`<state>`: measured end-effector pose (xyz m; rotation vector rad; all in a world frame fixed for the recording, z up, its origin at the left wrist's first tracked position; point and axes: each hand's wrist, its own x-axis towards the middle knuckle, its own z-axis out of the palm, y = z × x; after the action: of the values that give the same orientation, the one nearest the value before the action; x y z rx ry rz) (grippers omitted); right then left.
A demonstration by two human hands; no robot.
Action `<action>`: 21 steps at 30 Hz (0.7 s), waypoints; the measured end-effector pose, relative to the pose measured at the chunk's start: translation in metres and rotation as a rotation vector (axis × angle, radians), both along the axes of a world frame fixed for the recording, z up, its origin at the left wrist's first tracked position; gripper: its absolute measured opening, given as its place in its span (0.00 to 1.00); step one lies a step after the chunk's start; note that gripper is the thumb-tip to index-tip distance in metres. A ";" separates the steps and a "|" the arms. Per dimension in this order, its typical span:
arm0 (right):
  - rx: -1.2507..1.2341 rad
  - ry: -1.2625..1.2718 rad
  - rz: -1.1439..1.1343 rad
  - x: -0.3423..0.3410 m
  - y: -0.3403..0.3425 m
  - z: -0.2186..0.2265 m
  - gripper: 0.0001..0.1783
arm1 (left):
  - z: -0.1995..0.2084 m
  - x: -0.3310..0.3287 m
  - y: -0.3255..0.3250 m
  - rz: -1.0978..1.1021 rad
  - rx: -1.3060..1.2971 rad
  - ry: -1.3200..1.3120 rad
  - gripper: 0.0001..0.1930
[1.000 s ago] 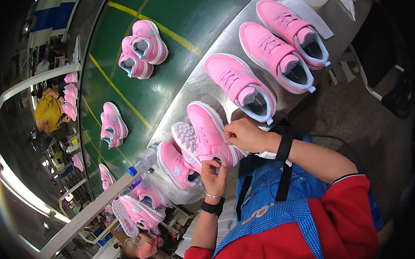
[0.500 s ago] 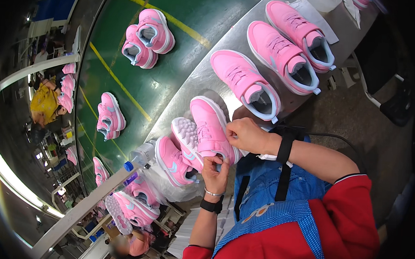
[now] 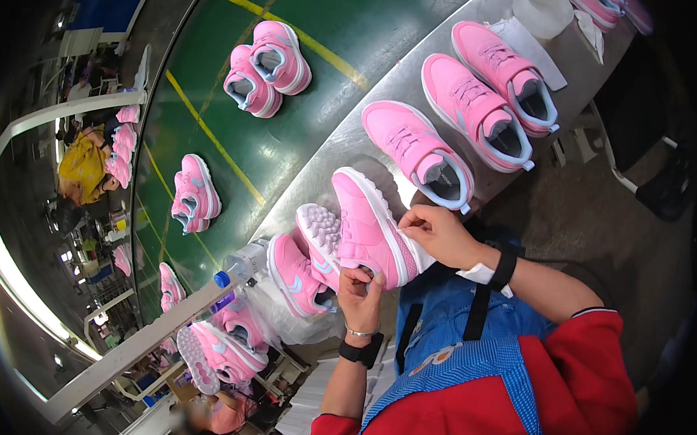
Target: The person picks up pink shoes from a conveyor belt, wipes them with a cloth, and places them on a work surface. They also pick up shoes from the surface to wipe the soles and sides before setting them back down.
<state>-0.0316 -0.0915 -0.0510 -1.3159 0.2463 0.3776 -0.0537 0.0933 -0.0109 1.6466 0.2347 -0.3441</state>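
A pink sneaker (image 3: 364, 222) with a white sole is tilted so that its right side faces up. At its heel opening, my left hand (image 3: 360, 300) grips the collar between thumb and fingers. My right hand (image 3: 442, 237) pinches a white cloth (image 3: 419, 255) against the sole's edge near the heel. Just left of the held shoe, another sneaker lies on its side with its bumpy white sole (image 3: 319, 230) showing. Beside that one sits a further pink sneaker (image 3: 290, 271) with a light blue chevron.
Three pink sneakers (image 3: 417, 150) stand along the metal ledge (image 3: 352, 132) at the upper right, by a white sheet (image 3: 546, 63). Several more shoes rest on the green conveyor belt (image 3: 250, 147). At lower left are a metal rail (image 3: 149, 341) and a blue-capped bottle (image 3: 241, 267).
The held sneaker has tipped over to show more of its side and sole. My right hand has moved slightly right and down, and the white cloth under its fingers is now visible.
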 end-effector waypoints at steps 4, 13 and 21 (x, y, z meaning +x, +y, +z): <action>-0.009 0.072 -0.065 -0.010 -0.009 0.015 0.05 | -0.003 -0.004 -0.003 0.092 -0.125 0.048 0.13; -0.393 -0.313 -0.125 0.000 0.004 0.026 0.04 | -0.012 -0.012 -0.015 0.104 -0.121 0.026 0.13; -0.606 -0.580 0.043 -0.012 0.003 0.012 0.06 | -0.024 -0.021 -0.017 0.109 -0.083 0.021 0.12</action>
<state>-0.0431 -0.0884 -0.0392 -1.9657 -0.1752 -0.0698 -0.0746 0.0768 -0.0346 1.5428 0.3208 -0.2845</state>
